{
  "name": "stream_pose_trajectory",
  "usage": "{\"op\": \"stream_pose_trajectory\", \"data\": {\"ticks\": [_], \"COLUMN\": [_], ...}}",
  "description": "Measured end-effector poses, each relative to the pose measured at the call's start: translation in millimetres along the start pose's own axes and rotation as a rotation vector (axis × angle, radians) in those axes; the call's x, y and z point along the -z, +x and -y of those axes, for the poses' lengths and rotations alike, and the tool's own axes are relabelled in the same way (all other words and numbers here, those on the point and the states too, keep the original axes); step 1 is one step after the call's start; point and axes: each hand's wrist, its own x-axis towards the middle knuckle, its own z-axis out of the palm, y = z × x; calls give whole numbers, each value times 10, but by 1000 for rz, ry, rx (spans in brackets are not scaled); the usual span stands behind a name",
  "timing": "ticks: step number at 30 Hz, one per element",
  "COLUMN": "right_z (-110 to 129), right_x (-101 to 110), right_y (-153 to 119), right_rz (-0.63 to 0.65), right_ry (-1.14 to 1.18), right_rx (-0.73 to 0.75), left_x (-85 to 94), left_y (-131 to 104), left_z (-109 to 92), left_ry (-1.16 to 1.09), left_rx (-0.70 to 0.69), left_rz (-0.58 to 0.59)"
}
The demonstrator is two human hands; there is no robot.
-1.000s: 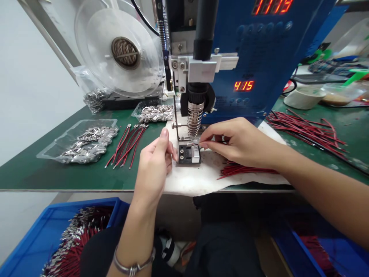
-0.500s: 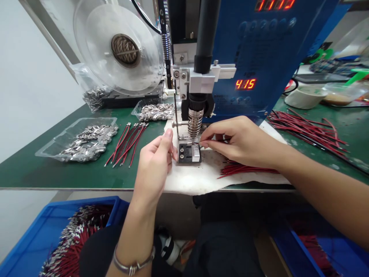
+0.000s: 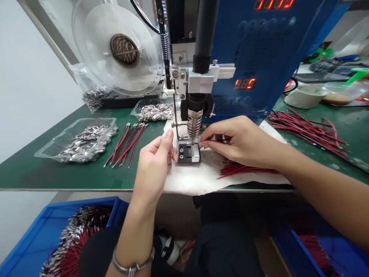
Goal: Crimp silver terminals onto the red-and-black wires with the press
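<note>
My right hand (image 3: 235, 138) is closed in a pinch on a thin dark wire (image 3: 224, 140), at the right side of a small black fixture block (image 3: 185, 156). The wire's far end is hidden near the tip of the soldering head (image 3: 195, 121), which stands right over the block. My left hand (image 3: 157, 161) is closed at the block's left side, thumb pressed on the curled fingers; whatever may be in it is hidden. Several red and black wires (image 3: 245, 169) lie beneath my right hand on a white cloth (image 3: 198, 182).
At left stand two clear trays of metal connectors (image 3: 76, 148) (image 3: 155, 111), with finished-looking wires (image 3: 127, 144) beside them. A blue soldering machine (image 3: 248, 50) rises behind. More red wires (image 3: 308, 130) lie at right. A blue bin (image 3: 37, 231) sits below the table's left edge.
Both hands have stayed nearly in place. The machine's lower red display has changed from 415 to partly lit digits.
</note>
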Motion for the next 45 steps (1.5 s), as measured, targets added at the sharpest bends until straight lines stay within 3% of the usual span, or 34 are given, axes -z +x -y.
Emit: {"op": "stream_pose_trajectory", "data": {"ticks": [10, 18, 31, 38, 45], "right_z": [1, -8, 42, 61, 54], "right_x": [-17, -36, 17, 4, -2], "right_y": [1, -8, -52, -34, -37], "right_rz": [-5, -60, -133, -111, -124], "right_ry": [-20, -66, -113, -110, -122], "right_rx": [-4, 123, 174, 92, 98], "left_x": [3, 9, -18, -9, -24], "left_y": [-5, -11, -16, -10, -1], "left_z": [2, -10, -29, -14, -45], "left_ry": [-4, 4, -51, -40, -103], "left_rx": [-3, 5, 26, 19, 40], "left_rz": [-6, 1, -15, -14, -17]}}
